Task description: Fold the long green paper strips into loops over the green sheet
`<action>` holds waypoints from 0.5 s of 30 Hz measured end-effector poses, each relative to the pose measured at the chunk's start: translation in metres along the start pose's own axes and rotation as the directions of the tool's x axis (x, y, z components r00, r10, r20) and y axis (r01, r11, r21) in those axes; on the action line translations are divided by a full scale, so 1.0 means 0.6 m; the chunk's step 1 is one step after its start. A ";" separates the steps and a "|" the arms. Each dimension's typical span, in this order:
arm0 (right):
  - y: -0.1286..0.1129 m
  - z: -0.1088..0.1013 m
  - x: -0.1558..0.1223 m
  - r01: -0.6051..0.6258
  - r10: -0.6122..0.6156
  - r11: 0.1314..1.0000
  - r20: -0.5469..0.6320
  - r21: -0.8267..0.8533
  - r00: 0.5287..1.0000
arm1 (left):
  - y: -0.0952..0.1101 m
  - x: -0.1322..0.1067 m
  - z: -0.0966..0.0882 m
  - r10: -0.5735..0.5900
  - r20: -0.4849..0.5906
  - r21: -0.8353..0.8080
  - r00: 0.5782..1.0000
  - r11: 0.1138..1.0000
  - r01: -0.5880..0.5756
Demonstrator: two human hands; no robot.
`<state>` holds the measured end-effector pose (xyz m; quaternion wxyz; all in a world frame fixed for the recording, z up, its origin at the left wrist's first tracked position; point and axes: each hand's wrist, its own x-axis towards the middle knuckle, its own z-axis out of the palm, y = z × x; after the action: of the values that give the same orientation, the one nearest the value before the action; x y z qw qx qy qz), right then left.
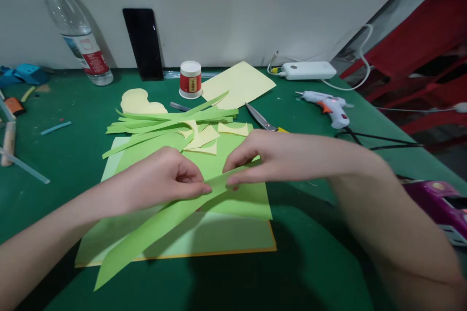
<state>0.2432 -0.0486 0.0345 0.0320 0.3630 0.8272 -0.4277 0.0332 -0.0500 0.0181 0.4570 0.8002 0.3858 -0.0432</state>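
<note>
Head cam shows left hand (164, 177) and right hand (262, 158) both pinching a long, floppy light-green paper strip (153, 231) at its upper end, probably best held gently there.

On the green counter (54, 155) stand a clear plastic water bottle (75, 29), a black phone (143, 43) leaning against the wall, a small red-and-white jar (190, 79), a white power bank (308, 70) and a white glue gun (328, 107).

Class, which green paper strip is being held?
The long strip nearest the camera, pinched between left hand and right hand; the other strips lie piled beyond.
</note>
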 end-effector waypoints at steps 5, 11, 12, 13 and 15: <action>-0.012 0.020 0.010 0.025 -0.028 0.995 0.031 0.102 0.999 | 0.008 -0.010 0.011 0.073 -0.085 0.123 0.994 0.990 -0.063; 0.004 -0.013 -0.021 -0.009 0.000 0.995 0.089 0.101 0.996 | 0.015 -0.019 0.011 0.200 -0.200 0.224 0.959 0.962 -0.154; 0.011 -0.022 -0.029 -0.019 0.011 0.996 0.100 0.083 0.995 | 0.015 -0.020 0.008 0.210 -0.217 0.239 0.953 0.958 -0.157; 0.018 -0.030 -0.035 -0.037 0.029 0.997 0.110 0.070 0.994 | 0.014 -0.020 0.006 0.211 -0.235 0.249 0.949 0.957 -0.151; 0.030 -0.042 -0.044 -0.077 0.071 0.996 0.128 0.040 0.989 | 0.013 -0.019 0.001 0.204 -0.257 0.266 0.945 0.955 -0.134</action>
<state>0.2803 -0.0386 0.0473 0.0922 0.3663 0.7997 -0.4667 0.0305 -0.0589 0.0278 0.2971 0.8787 0.3682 0.0635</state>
